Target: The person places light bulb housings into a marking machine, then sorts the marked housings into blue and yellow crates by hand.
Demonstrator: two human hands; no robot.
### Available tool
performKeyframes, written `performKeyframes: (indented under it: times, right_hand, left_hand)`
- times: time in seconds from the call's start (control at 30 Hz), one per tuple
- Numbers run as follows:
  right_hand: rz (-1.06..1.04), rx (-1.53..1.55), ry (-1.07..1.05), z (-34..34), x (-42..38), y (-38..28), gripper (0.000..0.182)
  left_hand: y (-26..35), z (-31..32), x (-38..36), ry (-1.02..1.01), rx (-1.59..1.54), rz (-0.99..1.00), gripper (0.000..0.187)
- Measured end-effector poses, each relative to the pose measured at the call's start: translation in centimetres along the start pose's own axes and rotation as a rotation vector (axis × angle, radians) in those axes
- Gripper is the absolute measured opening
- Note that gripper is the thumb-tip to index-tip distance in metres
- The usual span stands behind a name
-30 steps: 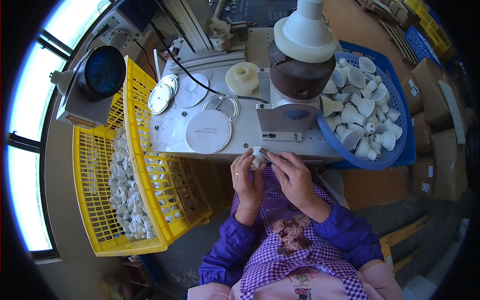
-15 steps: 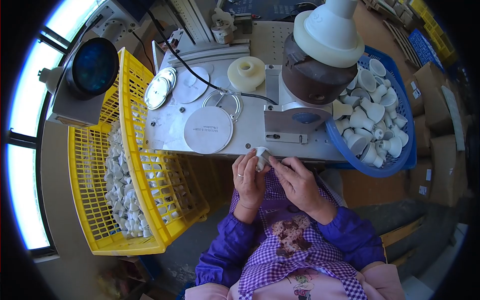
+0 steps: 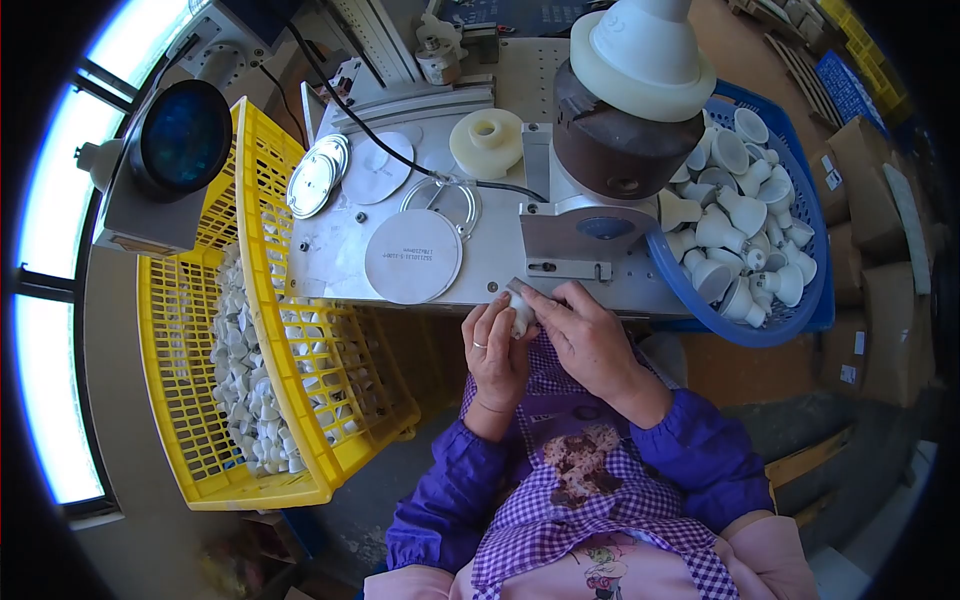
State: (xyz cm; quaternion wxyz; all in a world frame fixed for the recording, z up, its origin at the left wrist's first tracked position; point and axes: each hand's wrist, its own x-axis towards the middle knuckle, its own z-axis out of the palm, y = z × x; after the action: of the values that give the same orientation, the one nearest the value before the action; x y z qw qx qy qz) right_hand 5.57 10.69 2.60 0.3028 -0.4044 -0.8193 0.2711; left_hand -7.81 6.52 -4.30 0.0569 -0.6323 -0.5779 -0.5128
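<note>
A small white plastic lamp housing [image 3: 522, 317] sits between the fingers of my left hand [image 3: 492, 362], close to the front edge of the worktable. Those fingers are closed around it and partly cover it. My right hand [image 3: 597, 352] pinches a small, flat grey piece [image 3: 516, 287] between thumb and forefinger, at the upper end of the housing. What kind of piece it is cannot be made out. Just beyond both hands is the metal worktable [image 3: 470, 285], with a metal bracket [image 3: 570, 235] bolted to it.
A brown chuck [image 3: 625, 150] carries a large white cone [image 3: 640, 45]. Right of it, a blue basket [image 3: 735, 335] holds many white lamp housings. A yellow crate [image 3: 300, 440] of small white parts stands left. Metal discs [image 3: 413, 257] and a cream ring [image 3: 487, 142] lie on the table.
My right hand has shifted slightly up and left, and the grey piece has moved from the housing's side to its upper end. My left hand stays nearly in place; the whole view shifts slightly.
</note>
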Motion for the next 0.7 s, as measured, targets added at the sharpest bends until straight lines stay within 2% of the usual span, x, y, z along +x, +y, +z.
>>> performKeyframes:
  times: [0.7]
  right_hand:
    - [-0.038,-0.040,-0.043,-0.6,-0.9,0.4,0.040]
  left_hand:
    - [-0.4,0.4,0.0,-0.010,0.009,0.025,0.033]
